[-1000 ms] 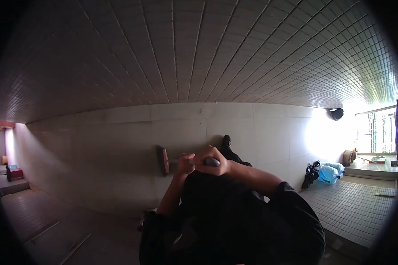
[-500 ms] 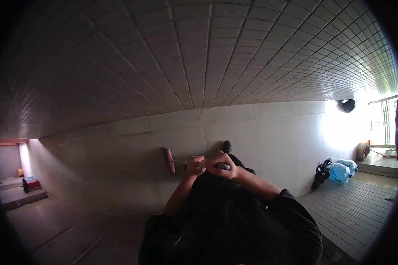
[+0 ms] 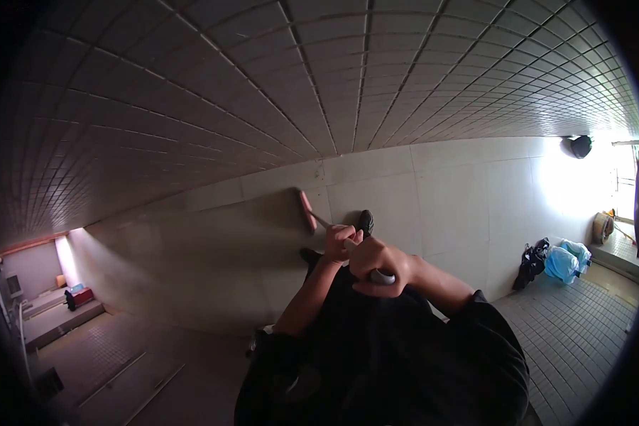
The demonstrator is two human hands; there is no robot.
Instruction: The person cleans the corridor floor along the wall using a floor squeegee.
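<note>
Broom [image 3: 307,211] shifted nearer tiled wall [image 3: 263,92] since previous frame

Head view: left hand [image 3: 339,243] curled around handle [image 3: 320,219], lower down; right hand [image 3: 380,265] wrapped firmly around its upper end. Forearms converge before torso. Broom head at floor [image 3: 451,206], ahead of left hand. Shoe [image 3: 366,221] near handle; blue bag [image 3: 562,264], black bag [image 3: 530,265] well apart, toward right

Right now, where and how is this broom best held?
Probably by the broom's slim handle, reached from your own side: right hand near the exposed upper end, left hand lower, closer to the pinkish head. The handle slants toward you, while the wide head sits at its far end.
</note>
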